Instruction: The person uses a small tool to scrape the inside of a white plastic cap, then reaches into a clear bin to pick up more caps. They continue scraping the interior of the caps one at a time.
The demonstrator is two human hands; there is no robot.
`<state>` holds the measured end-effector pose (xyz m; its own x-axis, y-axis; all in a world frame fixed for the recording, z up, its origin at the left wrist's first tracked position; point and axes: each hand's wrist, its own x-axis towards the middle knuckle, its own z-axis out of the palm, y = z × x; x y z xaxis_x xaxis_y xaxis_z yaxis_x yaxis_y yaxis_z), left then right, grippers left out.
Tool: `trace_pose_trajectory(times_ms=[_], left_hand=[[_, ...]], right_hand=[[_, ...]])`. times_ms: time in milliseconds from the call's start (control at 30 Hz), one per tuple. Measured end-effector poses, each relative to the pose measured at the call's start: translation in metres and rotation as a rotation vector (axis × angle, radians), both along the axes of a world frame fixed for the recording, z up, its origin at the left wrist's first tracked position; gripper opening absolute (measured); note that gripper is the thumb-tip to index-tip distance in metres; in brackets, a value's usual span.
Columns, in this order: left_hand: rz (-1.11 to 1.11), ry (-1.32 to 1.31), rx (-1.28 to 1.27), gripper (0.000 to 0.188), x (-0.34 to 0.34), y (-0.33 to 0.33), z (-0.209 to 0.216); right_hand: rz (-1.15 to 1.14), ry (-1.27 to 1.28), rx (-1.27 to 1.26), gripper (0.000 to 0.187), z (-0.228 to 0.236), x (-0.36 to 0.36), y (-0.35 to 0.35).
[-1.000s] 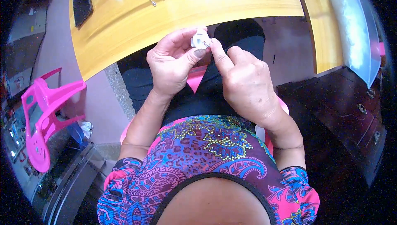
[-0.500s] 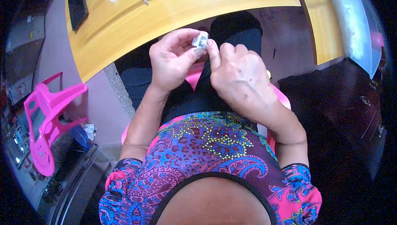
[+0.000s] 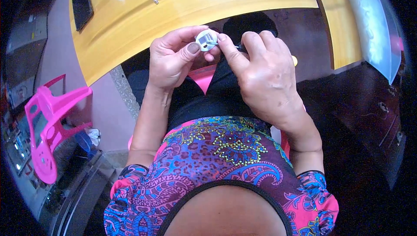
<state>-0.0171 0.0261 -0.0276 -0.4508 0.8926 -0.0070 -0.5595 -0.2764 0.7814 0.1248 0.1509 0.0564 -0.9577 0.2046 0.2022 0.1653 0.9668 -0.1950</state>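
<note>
My left hand (image 3: 176,56) pinches a small round white plastic part (image 3: 201,36) between thumb and fingers, just in front of the table's near edge. Its face is turned up and shows a recess with a dark spot near the lower rim. My right hand (image 3: 269,73) is closed on a thin tool (image 3: 237,46) with a dark shaft, mostly hidden by the fingers. A slim metallic tip reaches from it into the part's recess. The right index finger lies along the tool, close to the part's edge. I cannot tell the tool's exact kind.
Ahead is a yellow wooden table (image 3: 191,12) bearing a dark phone (image 3: 82,10) and a small metal piece (image 3: 155,0). A clear plastic bag of white pieces (image 3: 373,27) lies at the right. A pink plastic chair (image 3: 54,110) stands at the left.
The white part has turned so its round face shows upward. My right hand has shifted right and drawn back a little, and the tool between its fingers now shows.
</note>
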Motion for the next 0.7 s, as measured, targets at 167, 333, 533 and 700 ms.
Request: trace_pose_trajectory(times_ms=[167,333,533,700], left_hand=[[-0.016,0.024,-0.006,0.032,0.0,0.0,-0.002],[-0.023,0.077,-0.117,0.03,0.004,-0.003,0.002],[-0.007,0.29,-0.288,0.028,0.01,-0.002,0.01],[0.009,0.21,-0.269,0.03,0.012,0.002,0.008]], right_hand=[[0.001,-0.024,0.017,0.041,-0.005,0.0,-0.002],[0.008,-0.066,0.068,0.041,-0.007,-0.001,-0.005],[0.0,-0.098,0.13,0.02,-0.019,-0.003,-0.017],[-0.019,-0.044,0.064,0.022,-0.019,-0.001,-0.007]])
